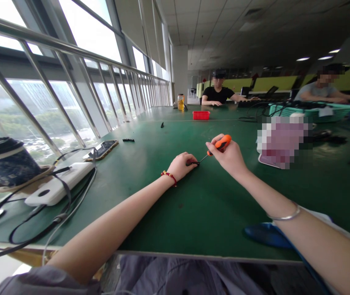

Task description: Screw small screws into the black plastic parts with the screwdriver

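I log the left hand [179, 167] pinching a small black part [192, 163], the right hand [230, 159] gripping an orange-handled screwdriver [223, 142]. Step judged underway; I cannot tell what remains.

Smooth plastic screwdriver handle [223, 142], metal shaft [203, 158], faintly glossy tabletop [218, 217], polished metal railing [70, 50].

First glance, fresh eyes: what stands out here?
Probably the bright orange screwdriver in the right hand, near the middle of the view, its shaft slanting down to a small black part that the left hand holds on the green table. Next, the red box toward the table's far end, and the metal railing along the windows at left.
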Available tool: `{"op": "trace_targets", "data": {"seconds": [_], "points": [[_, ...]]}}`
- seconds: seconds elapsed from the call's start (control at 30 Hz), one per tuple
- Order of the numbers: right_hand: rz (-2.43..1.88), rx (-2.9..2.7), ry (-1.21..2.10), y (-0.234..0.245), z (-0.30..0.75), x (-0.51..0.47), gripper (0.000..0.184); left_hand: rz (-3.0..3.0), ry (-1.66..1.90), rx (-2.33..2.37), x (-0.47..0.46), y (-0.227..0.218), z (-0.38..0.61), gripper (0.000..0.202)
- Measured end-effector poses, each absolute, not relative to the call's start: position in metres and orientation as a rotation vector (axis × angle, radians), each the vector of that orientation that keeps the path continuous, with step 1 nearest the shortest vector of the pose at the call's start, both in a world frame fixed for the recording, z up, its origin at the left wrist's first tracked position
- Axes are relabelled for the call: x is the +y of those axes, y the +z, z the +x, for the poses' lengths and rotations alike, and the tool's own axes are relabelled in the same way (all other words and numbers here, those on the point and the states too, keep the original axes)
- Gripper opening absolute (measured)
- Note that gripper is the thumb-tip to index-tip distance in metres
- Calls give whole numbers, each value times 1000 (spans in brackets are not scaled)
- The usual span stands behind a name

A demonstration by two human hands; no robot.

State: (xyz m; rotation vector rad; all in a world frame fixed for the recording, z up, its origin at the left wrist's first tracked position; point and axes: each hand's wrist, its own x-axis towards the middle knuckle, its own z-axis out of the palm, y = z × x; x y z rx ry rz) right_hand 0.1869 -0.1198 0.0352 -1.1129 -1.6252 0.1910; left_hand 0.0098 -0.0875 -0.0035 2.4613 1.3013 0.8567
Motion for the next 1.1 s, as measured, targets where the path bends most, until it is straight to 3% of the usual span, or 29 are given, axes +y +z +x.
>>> {"op": "trace_targets", "data": {"seconds": [0.13,0.27,0.37,0.67,0.9,1.1], "points": [[-1062,-1629,189,37,186,-123,15,2483,846,1272,-88,-4,10,13],[-1118,-1642,164,36,185,-127,30,2491,839,1265,-87,-4,10,14],[-1160,-1677,116,37,183,-131,32,2499,839,1263,-87,-5,10,15],[-1112,-1664,153,40,178,-134,14,2525,831,1274,-87,-5,10,17],[-1172,-1620,111,36,177,-133,38,2530,838,1276,-87,-5,11,17],[-1236,-1628,160,39,175,-135,21,2549,839,1266,-87,-5,10,16]]}}
